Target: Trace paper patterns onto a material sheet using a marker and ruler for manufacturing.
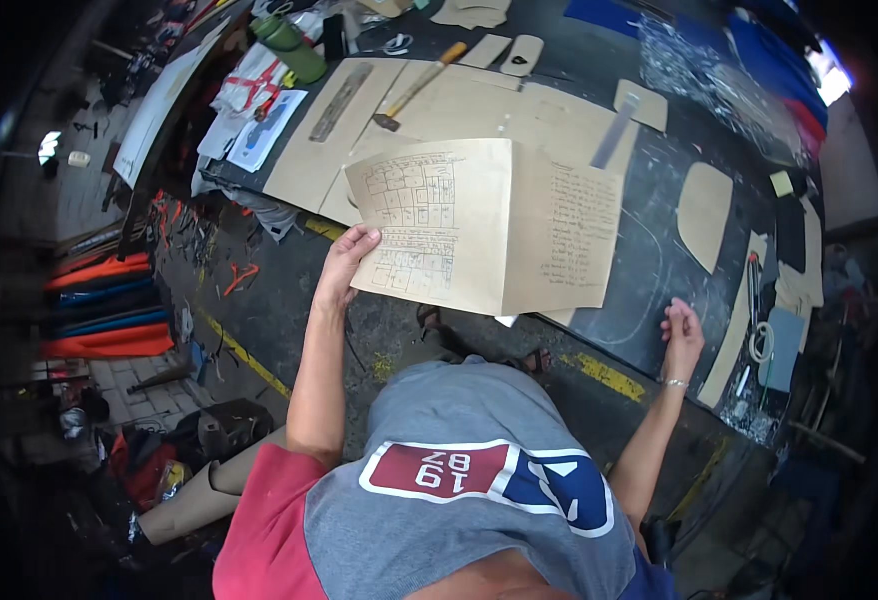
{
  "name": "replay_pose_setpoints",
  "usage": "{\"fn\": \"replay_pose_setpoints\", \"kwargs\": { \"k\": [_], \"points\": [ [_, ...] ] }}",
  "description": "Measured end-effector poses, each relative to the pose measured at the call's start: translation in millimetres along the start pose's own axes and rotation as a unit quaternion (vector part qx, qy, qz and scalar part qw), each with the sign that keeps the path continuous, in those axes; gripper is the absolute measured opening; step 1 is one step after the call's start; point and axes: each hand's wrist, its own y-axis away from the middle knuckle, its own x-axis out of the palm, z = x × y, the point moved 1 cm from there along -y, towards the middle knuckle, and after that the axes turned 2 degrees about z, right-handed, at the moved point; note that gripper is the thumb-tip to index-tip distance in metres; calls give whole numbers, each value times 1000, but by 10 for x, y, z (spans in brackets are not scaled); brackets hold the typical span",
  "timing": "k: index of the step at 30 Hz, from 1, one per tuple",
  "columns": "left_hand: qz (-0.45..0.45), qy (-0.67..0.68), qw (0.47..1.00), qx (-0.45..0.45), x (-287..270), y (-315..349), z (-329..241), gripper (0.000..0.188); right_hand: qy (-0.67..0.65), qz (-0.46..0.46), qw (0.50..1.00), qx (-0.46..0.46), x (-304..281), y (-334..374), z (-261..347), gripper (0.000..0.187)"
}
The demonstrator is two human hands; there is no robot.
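Observation:
My left hand (347,262) pinches the left edge of a folded brown paper sheet (478,268), held open above the near table edge. Its left half carries hand-drawn grids and writing; its right half bears a handwritten list. Over the right side of the dark table, my right hand (681,335) hovers or rests with fingers loosely curled and nothing visible in them; whether it touches the tabletop I cannot tell. Closest to it lie a long brown strip (734,325) and a curved brown pattern piece (706,214).
On the table (649,265) are a hammer (419,85), a worn wooden bar (341,102), a clear ruler (616,131), large brown cardboard (479,110) and a roll of tape (761,341). A green bottle (289,47) stands at the far left. Orange scissors (242,278) lie below, left.

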Motion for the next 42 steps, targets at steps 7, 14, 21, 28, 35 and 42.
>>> {"fn": "replay_pose_setpoints", "kwargs": {
  "k": [7,14,21,28,35,42],
  "points": [
    [7,48,999,12,-1072,-90,-226,21,21,38,999,0,1134,484,297,26],
    [36,-12,999,-8,-1923,-282,-705,20,-62,59,995,-49,2624,782,958,35],
    [124,-11,992,12,-2173,-674,-1112,18,200,80,935,-282,3503,1002,2079,37],
    [90,-142,986,21,-2275,-1087,-1316,17,124,93,952,-264,3937,410,2387,29],
    [-105,-158,977,102,-3048,-1082,-1498,16,9,230,959,-165,4861,-665,2193,28],
    [-112,-161,976,97,-3413,-1613,-1784,17,52,347,930,-111,6400,-1203,1966,25]
  ]
}}
